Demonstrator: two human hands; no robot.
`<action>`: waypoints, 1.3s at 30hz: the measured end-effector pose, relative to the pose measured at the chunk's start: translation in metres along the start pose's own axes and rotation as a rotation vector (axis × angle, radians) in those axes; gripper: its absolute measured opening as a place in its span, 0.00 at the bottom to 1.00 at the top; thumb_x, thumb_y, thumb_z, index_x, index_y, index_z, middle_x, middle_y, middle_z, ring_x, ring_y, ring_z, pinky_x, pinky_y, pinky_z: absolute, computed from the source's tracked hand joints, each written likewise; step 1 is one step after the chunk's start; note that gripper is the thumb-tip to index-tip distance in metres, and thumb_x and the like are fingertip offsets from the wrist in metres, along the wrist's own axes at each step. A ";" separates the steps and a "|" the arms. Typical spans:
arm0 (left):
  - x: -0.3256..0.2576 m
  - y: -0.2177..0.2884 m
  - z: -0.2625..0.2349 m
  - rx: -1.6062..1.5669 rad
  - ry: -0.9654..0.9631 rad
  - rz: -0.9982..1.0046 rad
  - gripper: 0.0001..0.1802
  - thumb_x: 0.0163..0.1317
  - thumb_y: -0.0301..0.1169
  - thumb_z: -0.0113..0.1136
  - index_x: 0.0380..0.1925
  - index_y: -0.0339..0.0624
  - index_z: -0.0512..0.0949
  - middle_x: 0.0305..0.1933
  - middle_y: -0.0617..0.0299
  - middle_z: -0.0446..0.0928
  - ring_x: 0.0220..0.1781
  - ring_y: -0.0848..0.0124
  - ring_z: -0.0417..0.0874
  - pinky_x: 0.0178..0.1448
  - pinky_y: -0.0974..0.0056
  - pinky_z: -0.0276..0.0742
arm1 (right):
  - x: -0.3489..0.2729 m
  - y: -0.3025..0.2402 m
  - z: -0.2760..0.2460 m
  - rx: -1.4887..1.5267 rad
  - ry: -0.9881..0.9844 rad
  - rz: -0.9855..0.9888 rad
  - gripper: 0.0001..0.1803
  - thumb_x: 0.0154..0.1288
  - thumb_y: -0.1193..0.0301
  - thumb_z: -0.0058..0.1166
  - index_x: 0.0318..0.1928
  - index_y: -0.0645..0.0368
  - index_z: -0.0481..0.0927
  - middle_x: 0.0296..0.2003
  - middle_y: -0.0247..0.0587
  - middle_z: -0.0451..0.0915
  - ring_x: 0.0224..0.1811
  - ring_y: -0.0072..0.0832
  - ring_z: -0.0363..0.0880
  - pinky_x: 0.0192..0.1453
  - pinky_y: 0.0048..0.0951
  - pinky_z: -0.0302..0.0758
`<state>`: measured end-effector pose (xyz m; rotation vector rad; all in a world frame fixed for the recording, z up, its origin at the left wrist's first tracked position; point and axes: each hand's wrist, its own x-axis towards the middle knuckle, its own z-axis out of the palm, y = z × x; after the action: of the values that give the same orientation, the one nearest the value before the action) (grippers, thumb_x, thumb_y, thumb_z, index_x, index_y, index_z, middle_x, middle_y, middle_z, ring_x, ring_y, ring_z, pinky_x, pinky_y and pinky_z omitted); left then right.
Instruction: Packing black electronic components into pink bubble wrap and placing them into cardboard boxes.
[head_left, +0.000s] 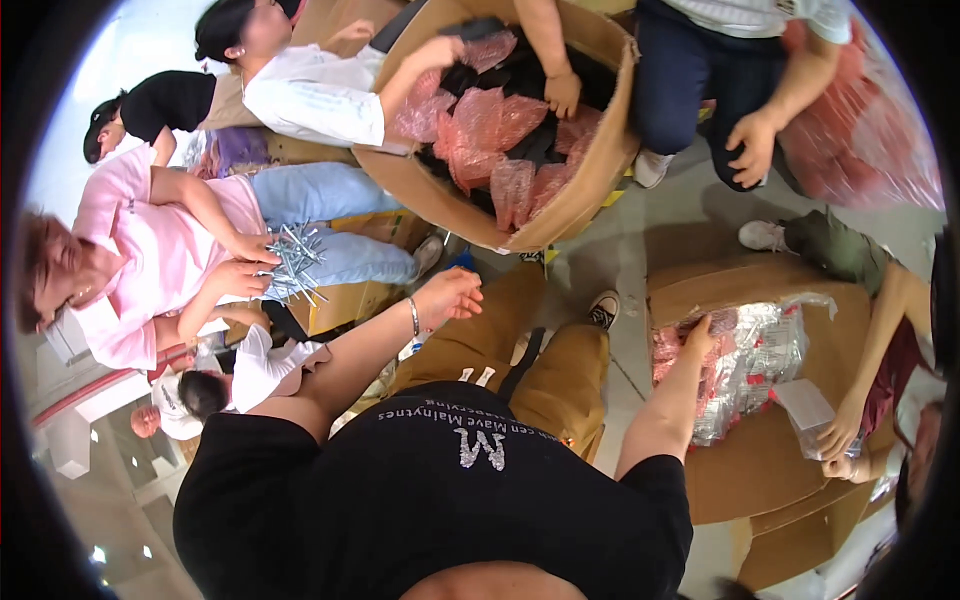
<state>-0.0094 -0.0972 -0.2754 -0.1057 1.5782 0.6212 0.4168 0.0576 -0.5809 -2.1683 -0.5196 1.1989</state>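
My left hand (450, 298) hangs in the air over my lap, below the near edge of a big cardboard box (400, 195). Its fingers are curled, and whatever they may hold does not show. Off to the right, my right hand (702, 338) reaches into an open carton (770, 480) and touches the pink bubble wrap (680, 350). Its fingertips are partly hidden there. Beside it in the carton lie several clear plastic packets (745, 370). Pink bubble-wrap bundles (485, 135) and black pieces fill the big box.
At the left, a person in pink holds a bunch of long metal screws or bolts (295, 265). Other people's hands reach into the big box and hold a clear bag (815, 435) by the carton. A large pink plastic sack (860, 130) stands at the upper right.
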 end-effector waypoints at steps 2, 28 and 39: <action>0.016 0.018 -0.027 0.029 0.174 0.026 0.12 0.59 0.40 0.53 0.36 0.45 0.69 0.30 0.65 0.74 0.28 0.73 0.78 0.32 0.67 0.74 | -0.009 -0.039 0.004 -0.489 0.013 -0.044 0.49 0.56 0.45 0.48 0.59 0.80 0.51 0.56 0.63 0.64 0.59 0.54 0.61 0.58 0.47 0.65; 0.379 0.231 -0.181 0.755 0.610 1.142 0.03 0.50 0.26 0.53 0.27 0.42 0.73 0.31 0.56 0.72 0.39 0.59 0.75 0.45 0.58 0.70 | -0.189 -0.102 0.543 -1.048 -0.624 -0.881 0.21 0.52 0.76 0.50 0.48 0.65 0.67 0.46 0.59 0.69 0.48 0.49 0.70 0.52 0.41 0.68; 0.277 0.237 -0.220 0.173 0.664 0.941 0.18 0.49 0.19 0.54 0.42 0.44 0.75 0.33 0.58 0.77 0.27 0.74 0.75 0.33 0.69 0.71 | -0.159 -0.091 0.567 -1.443 -0.767 -0.417 0.16 0.53 0.72 0.47 0.46 0.54 0.74 0.50 0.57 0.67 0.56 0.47 0.66 0.57 0.37 0.66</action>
<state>-0.3424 0.0873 -0.4663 0.6620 2.3100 1.2517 -0.1551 0.2093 -0.6546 -2.1557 -2.6531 1.5712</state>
